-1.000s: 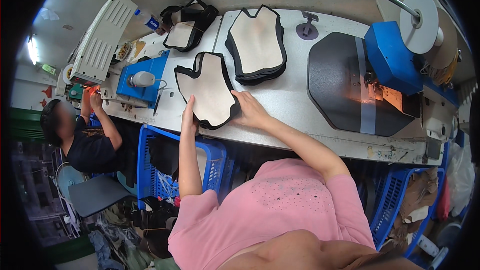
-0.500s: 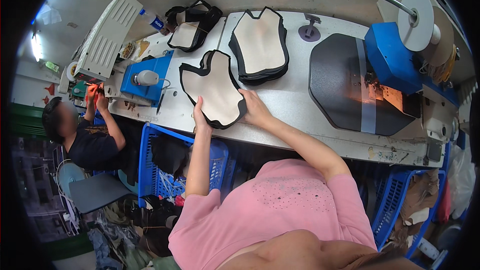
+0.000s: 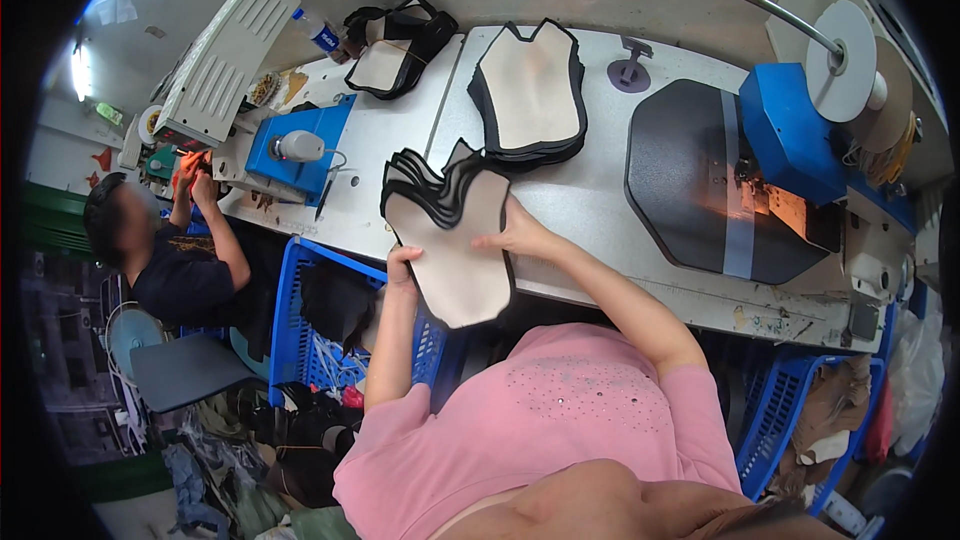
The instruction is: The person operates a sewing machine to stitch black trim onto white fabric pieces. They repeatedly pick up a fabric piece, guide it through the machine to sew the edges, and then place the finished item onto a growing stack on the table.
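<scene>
A stack of beige, black-edged shaped fabric pieces (image 3: 455, 250) hangs over the near edge of the white worktable (image 3: 590, 210). My left hand (image 3: 402, 265) grips its left edge, thumb on top. Flat on the top piece, near its right side, lies my right hand (image 3: 512, 237). The black edges of the lower pieces fan out at the stack's far end. A second stack of similar pieces (image 3: 530, 90) rests farther back on the table, away from both hands.
A blue machine with a white disc (image 3: 800, 120) and a black octagonal plate (image 3: 700, 180) stand at right. Blue crates (image 3: 310, 340) sit under the table. Another person (image 3: 170, 260) works at left near a small blue machine (image 3: 295, 150). A further fabric pile (image 3: 395, 45) lies at the back.
The stack has slid toward me and now overhangs the table edge. Both hands came nearer with it, and its lower pieces have fanned out.
</scene>
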`<state>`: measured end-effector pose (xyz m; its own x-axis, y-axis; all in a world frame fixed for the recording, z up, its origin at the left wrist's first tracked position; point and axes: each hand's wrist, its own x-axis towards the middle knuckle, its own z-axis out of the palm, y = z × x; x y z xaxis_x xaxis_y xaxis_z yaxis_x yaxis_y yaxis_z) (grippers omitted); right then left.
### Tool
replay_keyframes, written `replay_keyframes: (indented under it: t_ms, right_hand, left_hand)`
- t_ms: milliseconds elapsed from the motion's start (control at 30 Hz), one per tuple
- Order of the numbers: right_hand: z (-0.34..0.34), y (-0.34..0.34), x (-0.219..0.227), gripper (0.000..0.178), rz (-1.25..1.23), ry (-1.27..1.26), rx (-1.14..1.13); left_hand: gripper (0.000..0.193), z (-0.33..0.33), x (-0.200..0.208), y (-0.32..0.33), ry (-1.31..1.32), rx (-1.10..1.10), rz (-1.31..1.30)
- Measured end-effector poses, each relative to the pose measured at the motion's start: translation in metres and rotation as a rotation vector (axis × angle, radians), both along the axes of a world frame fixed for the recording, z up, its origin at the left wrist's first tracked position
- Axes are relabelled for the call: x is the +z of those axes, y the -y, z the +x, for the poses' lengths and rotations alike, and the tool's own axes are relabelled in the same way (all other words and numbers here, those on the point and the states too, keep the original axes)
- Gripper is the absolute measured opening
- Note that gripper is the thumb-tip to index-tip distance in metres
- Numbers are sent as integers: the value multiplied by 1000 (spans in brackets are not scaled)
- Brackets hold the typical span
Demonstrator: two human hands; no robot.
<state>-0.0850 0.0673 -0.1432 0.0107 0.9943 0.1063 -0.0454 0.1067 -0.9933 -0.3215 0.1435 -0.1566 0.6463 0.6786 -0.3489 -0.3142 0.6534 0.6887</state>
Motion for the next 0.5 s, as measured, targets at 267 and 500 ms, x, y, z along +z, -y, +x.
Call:
replay_keyframes:
  t_ms: [267,500]
  right_hand:
    - [4,14,13,79,21,-251,-4]
    - [20,25,36,56,-18,-202,35]
  left_hand:
    - [77,14,26,15,103,66,217]
    - [40,68,74,29,97,250,307]
